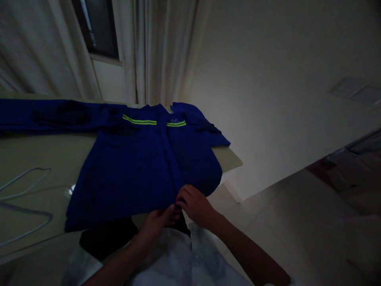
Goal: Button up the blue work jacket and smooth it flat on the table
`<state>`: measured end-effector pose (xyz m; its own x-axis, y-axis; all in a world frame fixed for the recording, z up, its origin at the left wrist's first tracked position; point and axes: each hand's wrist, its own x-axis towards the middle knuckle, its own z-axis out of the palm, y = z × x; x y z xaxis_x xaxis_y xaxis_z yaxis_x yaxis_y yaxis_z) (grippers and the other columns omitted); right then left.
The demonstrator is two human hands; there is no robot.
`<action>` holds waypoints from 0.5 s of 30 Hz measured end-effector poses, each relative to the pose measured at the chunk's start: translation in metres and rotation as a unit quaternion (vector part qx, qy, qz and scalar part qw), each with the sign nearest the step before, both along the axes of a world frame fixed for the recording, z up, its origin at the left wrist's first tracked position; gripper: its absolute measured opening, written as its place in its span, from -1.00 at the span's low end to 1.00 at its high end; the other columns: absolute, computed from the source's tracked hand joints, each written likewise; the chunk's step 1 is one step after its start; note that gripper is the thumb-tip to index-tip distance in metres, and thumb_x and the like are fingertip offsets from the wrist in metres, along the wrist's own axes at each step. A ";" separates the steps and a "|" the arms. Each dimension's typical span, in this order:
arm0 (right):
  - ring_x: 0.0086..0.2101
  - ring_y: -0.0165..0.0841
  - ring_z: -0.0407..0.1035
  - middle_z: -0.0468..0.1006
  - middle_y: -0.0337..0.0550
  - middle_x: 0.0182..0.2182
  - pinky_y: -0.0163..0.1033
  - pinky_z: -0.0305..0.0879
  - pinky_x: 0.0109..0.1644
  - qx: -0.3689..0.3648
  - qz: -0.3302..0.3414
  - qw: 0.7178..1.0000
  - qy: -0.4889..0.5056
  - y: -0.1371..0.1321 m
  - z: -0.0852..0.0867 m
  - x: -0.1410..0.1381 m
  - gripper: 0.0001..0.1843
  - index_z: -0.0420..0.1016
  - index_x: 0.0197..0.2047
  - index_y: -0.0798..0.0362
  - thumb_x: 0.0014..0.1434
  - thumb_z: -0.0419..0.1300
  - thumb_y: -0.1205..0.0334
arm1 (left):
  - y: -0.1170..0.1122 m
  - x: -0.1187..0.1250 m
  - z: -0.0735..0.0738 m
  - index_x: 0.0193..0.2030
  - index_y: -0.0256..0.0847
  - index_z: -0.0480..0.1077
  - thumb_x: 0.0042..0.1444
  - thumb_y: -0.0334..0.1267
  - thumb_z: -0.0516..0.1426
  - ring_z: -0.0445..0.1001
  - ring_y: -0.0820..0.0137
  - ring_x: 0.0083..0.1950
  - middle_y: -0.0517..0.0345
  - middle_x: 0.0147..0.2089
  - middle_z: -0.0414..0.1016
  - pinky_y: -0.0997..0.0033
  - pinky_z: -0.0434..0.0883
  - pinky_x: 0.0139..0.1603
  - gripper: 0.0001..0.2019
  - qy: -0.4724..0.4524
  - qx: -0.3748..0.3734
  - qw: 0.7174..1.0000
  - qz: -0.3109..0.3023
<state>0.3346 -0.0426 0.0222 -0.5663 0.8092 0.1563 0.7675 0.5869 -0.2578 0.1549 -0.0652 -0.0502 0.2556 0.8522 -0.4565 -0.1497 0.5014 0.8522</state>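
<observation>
A dark blue jacket with yellow-green stripes across the chest lies front side up on the table. One of its sleeves stretches off to the left; the other is bent at the right. At the bottom of the front placket, my left hand pinches the hem from below. My right hand is closed on the same spot from the right, its fingertips close to the left thumb. What exactly lies between the fingertips is too dark to make out, but both hands are on the jacket's edge.
A pale cable loops over the table's left side, near a small shiny object. Curtains and a window are behind the table. A white wall and tiled floor lie to the right.
</observation>
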 end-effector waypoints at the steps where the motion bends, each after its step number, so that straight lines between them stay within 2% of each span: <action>1: -0.10 -0.30 0.38 0.52 -0.11 -0.13 -0.19 0.30 -0.02 0.008 0.008 1.000 -0.014 0.002 0.003 0.001 -0.93 0.48 -0.13 0.09 0.39 0.27 0.28 | 0.000 0.003 0.003 -0.20 -0.27 0.64 -0.11 0.32 0.35 0.69 0.03 -0.11 -0.25 -0.11 0.71 0.14 0.61 -0.10 -0.37 -0.004 0.007 1.000 0.012; 5: -0.13 -0.23 0.35 0.53 -0.08 -0.13 -0.13 0.23 -0.09 0.067 0.023 0.995 -0.076 0.006 0.007 0.002 -0.89 0.47 -0.13 0.09 0.42 0.23 0.21 | -0.005 0.007 0.009 -0.25 -0.27 0.65 -0.10 0.35 0.33 0.69 0.05 -0.17 -0.22 -0.18 0.72 0.15 0.62 -0.16 -0.37 0.001 0.043 0.999 0.023; 9: -0.14 -0.24 0.33 0.52 -0.08 -0.14 -0.13 0.21 -0.09 0.072 0.010 0.995 -0.069 0.003 0.004 0.000 -0.91 0.46 -0.14 0.08 0.42 0.22 0.24 | -0.006 0.006 0.005 -0.23 -0.30 0.65 -0.14 0.37 0.34 0.69 0.07 -0.19 -0.22 -0.17 0.72 0.17 0.61 -0.17 -0.32 -0.013 0.037 0.998 0.040; 15: -0.13 -0.24 0.33 0.52 -0.08 -0.15 -0.12 0.23 -0.03 0.074 -0.009 0.996 -0.039 -0.016 -0.005 -0.001 -0.97 0.45 -0.17 0.08 0.38 0.23 0.35 | -0.008 0.011 -0.002 -0.18 -0.35 0.62 -0.18 0.30 0.41 0.68 0.04 -0.05 -0.22 -0.11 0.71 0.14 0.56 0.10 -0.31 -0.068 -0.005 0.993 0.092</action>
<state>0.3334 -0.0585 0.0172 -0.5669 0.7907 0.2311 0.7924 0.6001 -0.1093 0.1660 -0.0735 -0.0524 0.1559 0.8859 -0.4369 -0.3533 0.4631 0.8128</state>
